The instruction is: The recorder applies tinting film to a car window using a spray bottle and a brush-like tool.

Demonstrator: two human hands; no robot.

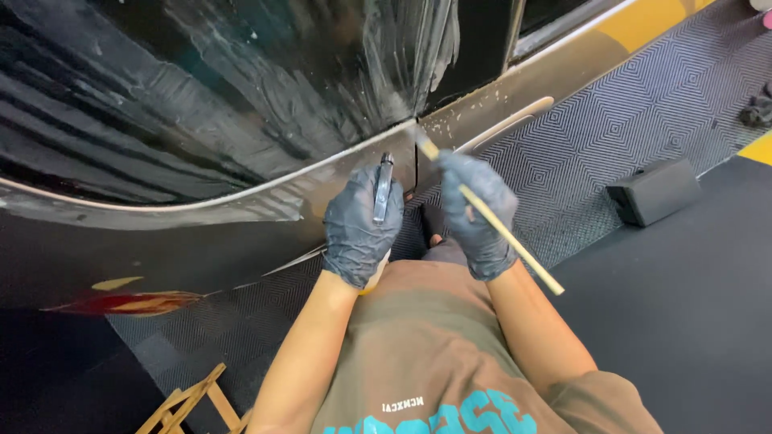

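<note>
— While the head view looks down, what does each hand grip?
— My left hand (359, 227), gloved, is wrapped round a slim dark tool (383, 189) against the car panel (201, 120). My right hand (476, 213) is closed on a wooden-handled brush (490, 215).
— Bristles where?
— At the panel seam, far of both hands.

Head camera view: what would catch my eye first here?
Two gloved hands at centre: the right hand holds a long wooden brush to the seam of a glossy black car panel; the left hand grips a slim dark tool. A black box sits on the patterned mat, right.
</note>
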